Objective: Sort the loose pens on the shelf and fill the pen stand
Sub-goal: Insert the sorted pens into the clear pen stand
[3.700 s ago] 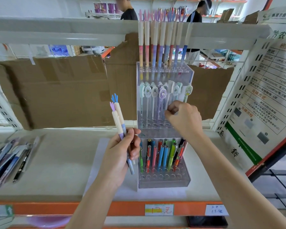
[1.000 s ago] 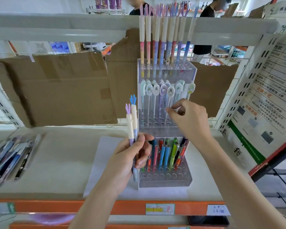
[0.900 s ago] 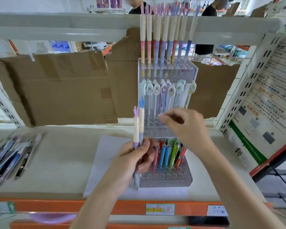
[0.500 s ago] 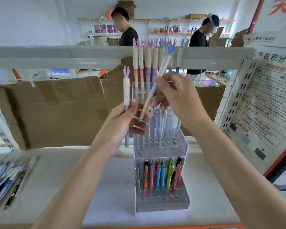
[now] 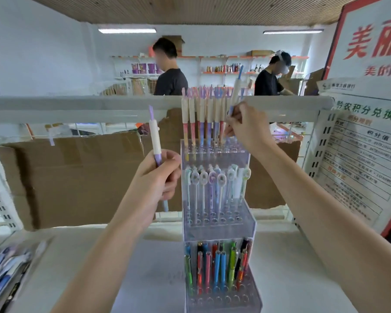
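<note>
One blue-tipped pen [image 5: 236, 91] was pinched in the right hand [image 5: 248, 127] over the top tier of the three-tier pen stand [image 5: 219, 224] on the shelf [image 5: 291, 279]. One purple-tipped pen [image 5: 154, 136] was gripped upright in the left hand [image 5: 158, 179]. Loose pens [image 5: 5, 267] lay far left. Cardboard [image 5: 77, 177] stood behind; two people [image 5: 171, 71] were seen beyond.

A clear three-tier pen stand [image 5: 219, 224] stands on the white shelf [image 5: 291, 279], with capped pens in every tier. The right hand [image 5: 248, 127], at one o'clock of the stand, pinches a blue-tipped pen [image 5: 236, 91] over the top tier's right-hand holes. The left hand [image 5: 158, 177], at ten o'clock, grips a purple-tipped pen [image 5: 155, 138] upright. Loose pens [image 5: 7, 269] lie at eight o'clock.
</note>
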### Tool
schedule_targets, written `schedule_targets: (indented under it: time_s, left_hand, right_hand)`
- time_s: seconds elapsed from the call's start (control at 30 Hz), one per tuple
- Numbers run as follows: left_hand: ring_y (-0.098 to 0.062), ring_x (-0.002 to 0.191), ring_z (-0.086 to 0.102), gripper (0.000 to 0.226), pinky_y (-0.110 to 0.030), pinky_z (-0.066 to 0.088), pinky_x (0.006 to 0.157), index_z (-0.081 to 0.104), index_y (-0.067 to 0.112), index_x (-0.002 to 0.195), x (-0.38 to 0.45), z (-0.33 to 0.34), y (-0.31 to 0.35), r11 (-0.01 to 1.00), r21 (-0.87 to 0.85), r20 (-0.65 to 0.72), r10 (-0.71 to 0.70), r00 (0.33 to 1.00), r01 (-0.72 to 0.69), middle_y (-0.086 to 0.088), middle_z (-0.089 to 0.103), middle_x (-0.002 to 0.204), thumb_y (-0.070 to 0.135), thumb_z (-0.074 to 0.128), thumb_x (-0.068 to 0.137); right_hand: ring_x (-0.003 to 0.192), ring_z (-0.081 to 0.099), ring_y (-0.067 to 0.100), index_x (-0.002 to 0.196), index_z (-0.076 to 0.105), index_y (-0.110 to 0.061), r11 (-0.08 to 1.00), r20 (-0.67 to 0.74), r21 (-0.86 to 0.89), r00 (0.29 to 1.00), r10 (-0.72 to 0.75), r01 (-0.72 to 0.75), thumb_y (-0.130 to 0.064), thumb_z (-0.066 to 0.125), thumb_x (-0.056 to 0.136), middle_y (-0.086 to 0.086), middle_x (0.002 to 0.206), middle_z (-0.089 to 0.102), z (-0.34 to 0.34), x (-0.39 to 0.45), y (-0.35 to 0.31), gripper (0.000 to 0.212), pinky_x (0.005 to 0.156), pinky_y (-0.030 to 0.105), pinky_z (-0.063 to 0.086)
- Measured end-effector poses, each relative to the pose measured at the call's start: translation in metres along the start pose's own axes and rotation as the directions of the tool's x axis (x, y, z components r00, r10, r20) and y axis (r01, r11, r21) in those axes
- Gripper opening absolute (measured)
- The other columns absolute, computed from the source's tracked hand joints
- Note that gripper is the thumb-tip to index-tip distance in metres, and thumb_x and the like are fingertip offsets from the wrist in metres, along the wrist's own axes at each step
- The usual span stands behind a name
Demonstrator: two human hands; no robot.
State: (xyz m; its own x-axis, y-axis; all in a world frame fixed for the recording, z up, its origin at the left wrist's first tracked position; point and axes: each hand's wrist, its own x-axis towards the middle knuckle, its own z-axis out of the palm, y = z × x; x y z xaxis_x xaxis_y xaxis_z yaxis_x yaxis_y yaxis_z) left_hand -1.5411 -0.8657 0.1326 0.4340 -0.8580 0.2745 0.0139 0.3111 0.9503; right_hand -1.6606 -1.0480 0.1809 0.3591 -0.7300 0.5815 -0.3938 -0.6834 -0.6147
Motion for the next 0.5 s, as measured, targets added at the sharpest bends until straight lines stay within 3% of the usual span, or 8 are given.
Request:
schedule_targets:
  time_s: [0.17, 0.27, 0.5]
  left_hand:
    - [-0.010, 0.042, 0.022, 0.009, -0.020, 0.016, 0.039, 0.051, 0.007, 0.086, 0.000, 0.000, 0.001, 1.000, 0.001, 0.024, 0.016, 1.000, -0.016, 0.001, 0.043, 0.053, 0.006, 0.048, 0.094]
    - [-0.010, 0.041, 0.022, 0.010, -0.018, 0.017, 0.037, 0.051, 0.007, 0.085, 0.000, 0.000, 0.000, 1.000, -0.005, 0.026, 0.017, 1.000, -0.017, 0.000, 0.042, 0.054, 0.006, 0.049, 0.094]
    - [-0.010, 0.042, 0.022, 0.009, -0.018, 0.018, 0.037, 0.052, 0.007, 0.085, 0.000, 0.000, -0.002, 1.000, -0.008, 0.039, 0.005, 0.999, -0.005, 0.000, 0.043, 0.055, 0.006, 0.049, 0.094]
  right_hand:
    - [0.078, 0.067, 0.028, 0.089, 0.058, -0.003, 0.999, 0.020, -0.043, 0.999, 0.033, -0.032, -0.008, 0.051, 0.095, 0.016, 0.082, 0.069, 0.009, 0.000, 0.005, 0.010, 0.078, 0.040, 0.055]
    - [0.075, 0.065, 0.027, 0.082, 0.063, 0.002, 0.979, 0.042, -0.203, 0.998, 0.037, -0.028, -0.015, 0.055, 0.094, 0.016, 0.079, 0.069, 0.012, -0.003, 0.009, 0.022, 0.070, 0.032, 0.050]
    - [0.070, 0.056, 0.025, 0.087, 0.067, 0.001, 0.955, 0.030, -0.294, 0.998, 0.051, -0.040, -0.022, 0.056, 0.094, 0.014, 0.078, 0.064, 0.018, -0.001, 0.015, 0.027, 0.066, 0.030, 0.040]
